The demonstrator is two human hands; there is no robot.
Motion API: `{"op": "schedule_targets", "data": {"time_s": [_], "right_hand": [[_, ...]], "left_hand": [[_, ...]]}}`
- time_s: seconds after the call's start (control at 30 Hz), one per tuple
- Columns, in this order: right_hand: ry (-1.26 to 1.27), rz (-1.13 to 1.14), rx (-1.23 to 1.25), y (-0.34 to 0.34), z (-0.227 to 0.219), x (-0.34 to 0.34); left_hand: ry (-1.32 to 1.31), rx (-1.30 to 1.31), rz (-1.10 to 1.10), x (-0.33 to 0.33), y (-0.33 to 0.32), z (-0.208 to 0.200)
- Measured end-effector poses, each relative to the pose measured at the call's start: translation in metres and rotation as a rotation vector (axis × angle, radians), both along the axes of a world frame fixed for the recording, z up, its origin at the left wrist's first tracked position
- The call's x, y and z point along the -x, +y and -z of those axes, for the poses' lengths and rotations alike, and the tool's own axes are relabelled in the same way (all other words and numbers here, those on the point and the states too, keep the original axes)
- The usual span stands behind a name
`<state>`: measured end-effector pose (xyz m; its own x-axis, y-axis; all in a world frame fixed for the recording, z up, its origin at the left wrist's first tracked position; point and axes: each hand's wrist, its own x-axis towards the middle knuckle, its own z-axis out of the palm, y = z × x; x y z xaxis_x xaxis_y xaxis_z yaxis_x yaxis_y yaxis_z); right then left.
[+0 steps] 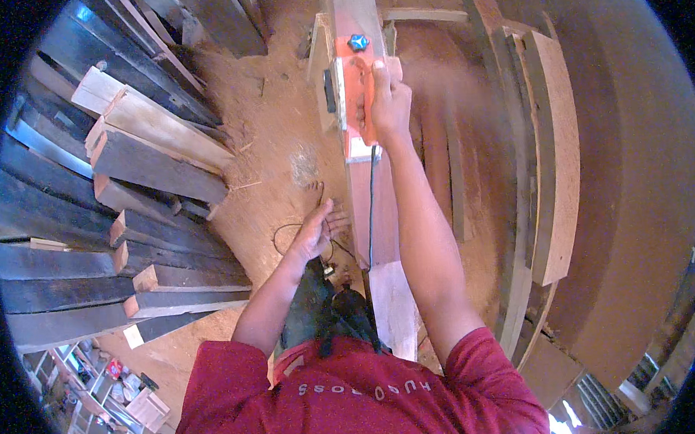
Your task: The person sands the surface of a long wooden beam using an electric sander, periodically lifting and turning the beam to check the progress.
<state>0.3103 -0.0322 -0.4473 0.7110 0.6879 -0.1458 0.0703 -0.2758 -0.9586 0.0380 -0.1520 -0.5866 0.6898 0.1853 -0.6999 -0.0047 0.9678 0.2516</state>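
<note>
Upper garment: the person is wearing one crimson T-shirt (354, 419); a row of spaced pale lettering (352, 389) is running across the chest, and a small pale angular mark (294, 365) is showing to its left.
Sleeves: the left sleeve (220, 371) and right sleeve (490, 361), both short and plain crimson, are leaving the left forearm (275, 292) and right forearm (428, 222) bare.
Lower garment: dark trousers (308, 306), greenish to near-black, are showing beyond the shirt, their finer details blurring into shadow.
</note>
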Motion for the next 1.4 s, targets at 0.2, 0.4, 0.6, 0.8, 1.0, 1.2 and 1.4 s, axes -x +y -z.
{"op": "schedule_targets", "data": {"time_s": [0.2, 0.4, 0.6, 0.8, 1.0, 1.2, 1.4], "right_hand": [[-0.120, 0.025, -0.042, 0.079, 0.002, -0.063], [0.093, -0.021, -0.099, 0.166, -0.016, -0.074], [-0.274, -0.014, -0.142, 0.252, 0.015, -0.138], [-0.363, 0.058, -0.064, 0.259, -0.007, -0.162], [-0.277, -0.072, -0.026, 0.032, -0.013, -0.063], [0.306, -0.079, 0.340, -0.314, -0.056, 0.094], [0.276, 0.047, 0.235, -0.464, -0.055, 0.177]], "left_hand": [[0.150, -0.451, 0.178, -0.033, 0.007, -0.077], [0.187, -0.508, 0.176, -0.021, -0.005, -0.069], [0.155, -0.417, 0.169, -0.019, -0.018, -0.043], [0.174, -0.460, 0.275, -0.019, -0.019, -0.040], [0.183, -0.192, 0.125, -0.001, -0.033, -0.028], [0.174, -0.264, 0.035, 0.003, -0.052, -0.024], [0.155, -0.357, 0.044, -0.007, -0.066, -0.051]]}}
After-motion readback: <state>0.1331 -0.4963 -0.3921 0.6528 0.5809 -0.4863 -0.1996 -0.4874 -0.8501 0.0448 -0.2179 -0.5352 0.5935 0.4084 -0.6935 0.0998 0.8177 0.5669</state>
